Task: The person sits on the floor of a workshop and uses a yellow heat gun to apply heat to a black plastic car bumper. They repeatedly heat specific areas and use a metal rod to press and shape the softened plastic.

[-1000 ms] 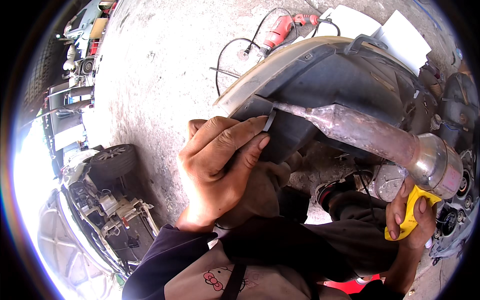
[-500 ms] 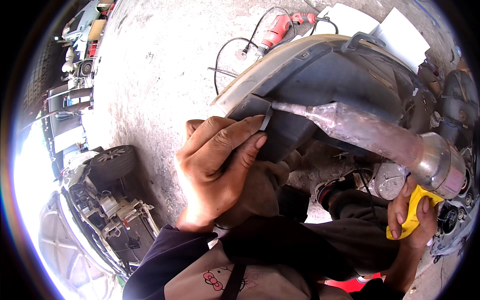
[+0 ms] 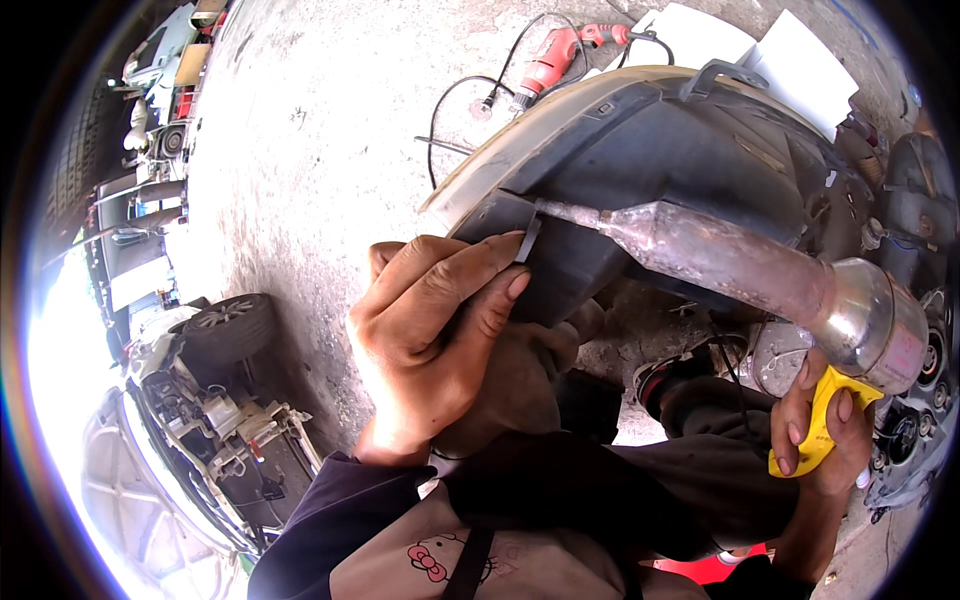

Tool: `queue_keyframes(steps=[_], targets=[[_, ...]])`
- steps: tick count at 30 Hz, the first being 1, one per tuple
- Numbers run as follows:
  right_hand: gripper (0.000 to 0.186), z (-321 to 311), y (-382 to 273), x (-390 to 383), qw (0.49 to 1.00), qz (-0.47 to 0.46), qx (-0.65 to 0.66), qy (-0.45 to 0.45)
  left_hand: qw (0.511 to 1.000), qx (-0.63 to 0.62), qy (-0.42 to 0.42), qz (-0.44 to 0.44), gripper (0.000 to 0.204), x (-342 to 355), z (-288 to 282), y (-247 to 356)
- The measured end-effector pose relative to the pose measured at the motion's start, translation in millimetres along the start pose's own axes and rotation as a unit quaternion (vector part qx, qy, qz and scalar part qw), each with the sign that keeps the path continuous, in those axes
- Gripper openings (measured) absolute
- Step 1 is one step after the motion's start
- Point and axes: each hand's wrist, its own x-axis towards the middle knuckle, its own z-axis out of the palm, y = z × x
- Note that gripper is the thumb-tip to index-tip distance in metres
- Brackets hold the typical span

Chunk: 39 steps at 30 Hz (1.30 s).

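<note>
My left hand (image 3: 425,330) has its fingers closed on a small thin grey strip (image 3: 530,241) at the edge of a dark plastic lamp housing (image 3: 680,140) with a pale lens rim. My right hand (image 3: 820,430) grips the yellow handle (image 3: 830,405) of a hot-air tool, whose long, scorched metal barrel (image 3: 730,260) crosses the housing, its narrow nozzle tip beside the strip and just above my left fingertips. The housing lies across my legs; its underside is partly hidden by my left hand.
A red corded drill (image 3: 550,60) and white sheets (image 3: 795,70) lie on the concrete floor (image 3: 300,120) beyond the housing. At left are car parts, a wheel (image 3: 230,325) and a partly dismantled car front (image 3: 230,430). Dark mechanical parts (image 3: 915,200) crowd the right side.
My left hand, the strip and the nozzle tip have shifted slightly left along the housing. Both grips look the same.
</note>
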Motion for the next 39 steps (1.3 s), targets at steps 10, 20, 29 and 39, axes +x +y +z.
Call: queue_keyframes(steps=[10,20,29,39], targets=[[0.042,0.2,0.1,-1.9,1.0,-0.007,-0.005,0.0,1.0,-0.002,0.002,-0.002,0.029,0.4,-0.1,-0.5],[0.039,-7.1,-1.8,-7.8,1.0,-0.025,0.015,-0.011,1.0,-0.01,0.007,0.005,0.027,-0.2,1.2,-2.0],[0.041,11.3,-0.6,-6.2,0.997,-0.052,-0.022,0.053,0.999,-0.019,0.011,-0.036,0.022,-1.7,3.4,3.8],[0.043,16.9,7.0,-14.0,0.99,-0.088,-0.062,0.089,0.998,-0.035,0.022,-0.053,0.019,-2.7,6.1,5.3]])
